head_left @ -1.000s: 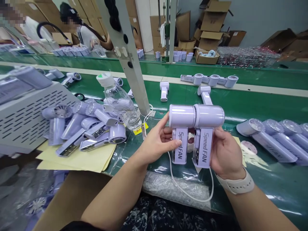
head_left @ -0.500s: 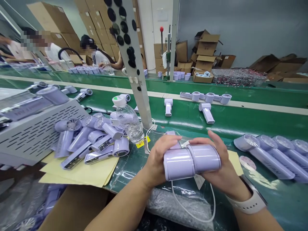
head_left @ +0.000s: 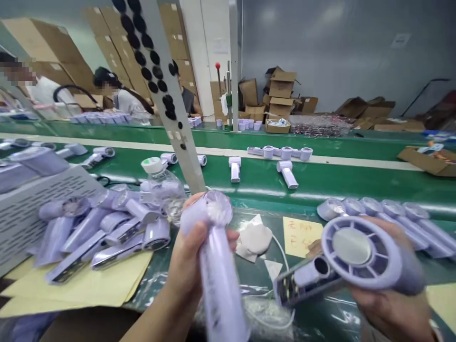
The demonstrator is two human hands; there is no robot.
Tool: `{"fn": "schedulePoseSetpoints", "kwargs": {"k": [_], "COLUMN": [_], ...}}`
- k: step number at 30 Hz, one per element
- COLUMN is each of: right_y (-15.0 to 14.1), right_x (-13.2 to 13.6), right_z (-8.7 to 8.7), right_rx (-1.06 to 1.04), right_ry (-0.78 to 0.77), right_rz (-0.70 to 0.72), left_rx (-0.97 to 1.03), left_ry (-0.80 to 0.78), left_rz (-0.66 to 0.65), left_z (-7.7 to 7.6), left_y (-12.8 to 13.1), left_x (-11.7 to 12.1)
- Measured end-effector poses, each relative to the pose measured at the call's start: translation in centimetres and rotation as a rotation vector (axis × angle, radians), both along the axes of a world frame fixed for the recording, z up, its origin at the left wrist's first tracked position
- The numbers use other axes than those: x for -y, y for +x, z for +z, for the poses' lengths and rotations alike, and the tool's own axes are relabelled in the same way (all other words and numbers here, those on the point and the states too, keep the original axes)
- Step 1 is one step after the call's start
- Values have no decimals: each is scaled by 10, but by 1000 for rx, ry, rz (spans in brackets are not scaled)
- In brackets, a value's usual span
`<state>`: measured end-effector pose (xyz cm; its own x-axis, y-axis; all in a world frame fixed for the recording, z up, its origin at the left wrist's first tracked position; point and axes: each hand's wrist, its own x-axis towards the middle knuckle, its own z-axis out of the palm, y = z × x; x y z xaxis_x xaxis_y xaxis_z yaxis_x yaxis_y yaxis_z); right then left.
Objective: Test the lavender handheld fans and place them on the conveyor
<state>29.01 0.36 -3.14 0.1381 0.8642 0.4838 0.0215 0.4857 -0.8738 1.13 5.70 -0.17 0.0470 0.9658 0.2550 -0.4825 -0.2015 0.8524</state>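
The left hand [head_left: 187, 256] grips a lilac handheld fan [head_left: 223, 280] by its head, thumb pressed against it, the fan's handle slanting down toward the person. The right hand [head_left: 388, 304] is wrapped around the head of a second fan [head_left: 352, 247], its round spoked end facing the camera and its handle pointing left; blur makes the exact finger placement hard to tell. Between the two fans, white paper scraps [head_left: 254, 237] lie on the green worktop near a yellow note [head_left: 301, 232]. Left of the left hand, a heap of fans [head_left: 114, 223] rests on yellow sheets [head_left: 89, 292]; at right lies a row of fans [head_left: 388, 218]. Farther off, two single fans [head_left: 287, 175] lie on the green belt [head_left: 338, 180]
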Motion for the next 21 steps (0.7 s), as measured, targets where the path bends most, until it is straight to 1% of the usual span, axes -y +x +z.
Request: {"fn": "schedulePoseSetpoints", "kwargs": {"k": [1,3,4,5,6,8,10,11,12,13,14,15,16,17,18,19,20,21], "right_y": [-3,-11,-16,-20,-25,-30,-29,-25,-19,-8,8,30,58,91,127,165,202,235], "right_x": [0,-3,-5,-8,-11,-16,-18,-17,-15,-12,-7,-2,5,13,22,32,42,52], "right_z": [2,5,5,5,4,4,6,7,10,12,15,17,18,18,17,14,9,4], "right_rx": [-29,-80,-102,-129,-173,-242,-193,-133,-67,-8,41,85,131,223,333,481,641,803], "right_ry": [-34,-183,-265,-318,-323,-262,-205,-195,-202,-226,-258,-296,-343,-379,-435,-499,-565,-619], "right_rz": [30,106,141,158,174,270,401,423,407,357,268,143,-4,-177,-385,-591,-748,-805], "left_rx": [8,-10,-52,-122,-210,-413,-583,-640,-687,-730,-758,-836,-906,-973,-1050,-1116,-1161,-1194], "left_ry": [69,227,280,294,281,267,390,482,572,644,684,678,626,523,374,274,218,188], "left_rz": [-5,10,41,75,110,130,67,25,-27,-90,-142,-234,-290,-279,-205,-162,-151,-138], "left_z": [-6,-13,-13,-9,-4,11,23,25,23,17,8,-4,-17,-31,-44,-54,-62,-67], "left_y": [10,33,47,61,75,100,116,118,116,110,100,86,71,56,41,29,20,15], "left_x": [4,9,10,10,9,6,1,-2,-6,-10,-15,-20,-26,-31,-36,-41,-44,-45]}}
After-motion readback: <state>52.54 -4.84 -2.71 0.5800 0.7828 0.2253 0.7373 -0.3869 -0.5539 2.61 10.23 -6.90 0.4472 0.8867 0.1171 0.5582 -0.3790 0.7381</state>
